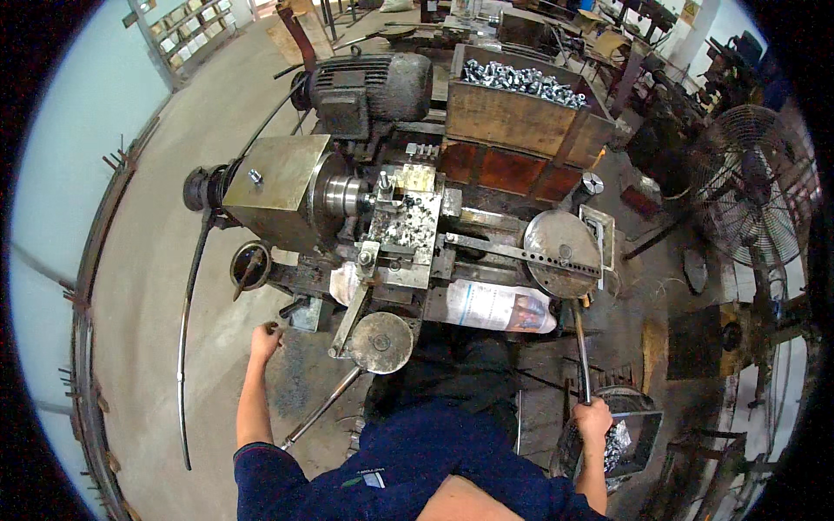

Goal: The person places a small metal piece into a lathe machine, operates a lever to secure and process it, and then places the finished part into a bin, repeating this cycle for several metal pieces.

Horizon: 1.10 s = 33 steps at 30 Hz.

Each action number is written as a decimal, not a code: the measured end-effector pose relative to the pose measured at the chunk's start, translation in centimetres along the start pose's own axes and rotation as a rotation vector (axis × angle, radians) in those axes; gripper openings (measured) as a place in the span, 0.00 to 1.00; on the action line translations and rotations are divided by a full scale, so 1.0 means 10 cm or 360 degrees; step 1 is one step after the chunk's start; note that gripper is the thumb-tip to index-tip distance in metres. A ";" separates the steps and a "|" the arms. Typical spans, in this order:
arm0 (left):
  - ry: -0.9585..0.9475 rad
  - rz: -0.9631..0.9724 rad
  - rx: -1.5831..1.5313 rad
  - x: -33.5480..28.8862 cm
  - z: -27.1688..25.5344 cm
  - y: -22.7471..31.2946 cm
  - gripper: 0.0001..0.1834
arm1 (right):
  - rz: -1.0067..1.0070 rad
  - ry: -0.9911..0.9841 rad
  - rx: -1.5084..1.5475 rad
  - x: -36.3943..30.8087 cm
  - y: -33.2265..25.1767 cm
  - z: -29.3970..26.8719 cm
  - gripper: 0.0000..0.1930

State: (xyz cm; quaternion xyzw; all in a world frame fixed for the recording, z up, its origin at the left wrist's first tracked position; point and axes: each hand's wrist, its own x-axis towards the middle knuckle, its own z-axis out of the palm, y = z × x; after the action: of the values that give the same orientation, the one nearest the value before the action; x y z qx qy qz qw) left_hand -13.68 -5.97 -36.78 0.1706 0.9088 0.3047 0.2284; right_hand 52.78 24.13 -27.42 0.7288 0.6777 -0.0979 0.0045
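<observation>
My right hand [592, 418] is wrapped round the lower end of a long metal lever [583, 352]. The lever rises to a large round steel disc [556, 239] on the right of a small lathe [404, 230]. My left hand [266, 340] is in the air left of the lathe, with its fingers curled in; a dark spot shows at the fingertips, too small to name. Near that hand are a smaller round disc [381, 341] with its own lever [323, 406] and a round pot [251, 264] with a stick in it. Metal chips lie on the cross slide around the spindle chuck [345, 196].
A wooden crate [512, 117] full of shiny metal parts stands behind the lathe, beside an electric motor [373, 87]. A bin [638, 434] with small metal parts sits by my right hand. At the right is a caged fan [751, 187]. A long bar [182, 382] hangs down at the left.
</observation>
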 end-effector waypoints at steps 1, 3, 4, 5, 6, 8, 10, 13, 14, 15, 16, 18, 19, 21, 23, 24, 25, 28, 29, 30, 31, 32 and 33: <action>0.0041 0.0012 0.0093 0.02 0.01 0.17 0.20 | -0.0062 0.0045 -0.0082 0.09 0.10 0.05 0.17; 0.0142 0.0067 0.0376 0.10 -0.05 0.17 0.24 | 0.0003 -0.0040 -0.0267 0.31 0.17 -0.02 0.17; 0.0153 0.0147 0.0498 0.14 -0.03 0.15 0.24 | 0.0146 -0.0152 -0.0372 0.48 0.15 -0.16 0.17; 0.0157 0.0236 0.0609 0.21 -0.02 0.14 0.24 | 0.0083 -0.0062 -0.0384 0.63 0.26 -0.18 0.17; 0.0157 0.0323 0.0716 0.26 -0.02 0.14 0.24 | 0.0020 0.0030 -0.0401 0.79 0.37 -0.22 0.17; -0.0002 0.0445 0.0986 0.32 0.04 0.28 0.24 | 0.0269 -0.0107 -0.0585 1.26 0.41 -0.39 0.18; -0.0144 0.0392 0.1214 0.28 0.20 0.62 0.23 | 0.0395 0.0014 -0.0561 1.64 0.40 -0.54 0.19; 0.0199 0.0150 0.1094 0.37 0.55 0.54 0.23 | 0.0354 0.0245 -0.0567 2.05 0.26 -0.66 0.17; 0.0321 0.0008 0.1021 0.37 0.70 0.45 0.24 | 0.0380 0.0307 -0.0589 2.20 0.25 -0.62 0.16; 0.0497 -0.0100 0.0857 0.40 0.86 0.12 0.26 | 0.0331 0.0347 -0.0608 2.31 0.16 -0.62 0.15; 0.0521 -0.0128 0.0728 0.44 0.99 -0.08 0.27 | 0.0295 0.0382 -0.0630 2.40 0.09 -0.60 0.15; 0.0539 0.0029 0.0699 0.51 0.95 -0.21 0.26 | 0.0291 0.0383 -0.0656 2.42 0.08 -0.50 0.16; 0.0296 0.0132 0.0864 0.57 0.83 -0.25 0.24 | 0.0303 0.0364 -0.0656 2.43 0.10 -0.51 0.18; 0.0048 0.0423 0.1161 0.64 0.47 -0.30 0.21 | 0.0275 0.0440 -0.0641 2.42 0.13 -0.44 0.23; -0.0089 0.0455 0.1266 0.60 0.53 0.16 0.18 | 0.0145 0.0639 -0.0550 2.25 0.30 -0.36 0.30; -0.0067 0.0434 0.1264 0.55 0.50 0.18 0.18 | 0.0047 0.0620 -0.0506 2.00 0.07 -0.39 0.31; -0.0052 0.0341 0.1171 0.56 0.53 0.15 0.18 | -0.0072 0.0671 -0.0385 1.90 0.11 -0.32 0.34; -0.0105 0.0159 0.0780 0.58 0.45 -0.32 0.20 | -0.0425 0.0664 -0.0022 1.67 -0.24 -0.30 0.35; -0.0214 0.0200 0.0568 0.54 0.30 -0.48 0.22 | -0.0562 0.0627 0.0156 1.66 -0.41 -0.35 0.34; -0.0311 0.0235 0.0355 0.47 0.17 -0.64 0.23 | -0.0706 0.0582 0.0339 1.67 -0.62 -0.40 0.33; -0.0476 0.0141 0.0566 0.48 0.14 -0.37 0.24 | -0.0747 0.0573 0.0384 1.53 -0.91 -0.61 0.31; -0.0560 0.0116 0.0473 0.45 0.02 -0.03 0.22 | -0.0790 0.0564 0.0445 1.39 -1.29 -0.83 0.28; -0.0623 0.0085 0.0385 0.39 -0.19 0.30 0.20 | -0.0898 0.0500 0.0621 1.35 -1.58 -0.94 0.27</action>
State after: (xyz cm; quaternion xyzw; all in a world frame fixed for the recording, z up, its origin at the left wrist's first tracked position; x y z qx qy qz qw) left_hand -17.37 -2.86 -34.75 0.2766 0.8722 0.1606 0.3701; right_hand 39.26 40.02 -18.16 0.5067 0.8129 -0.1096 -0.2655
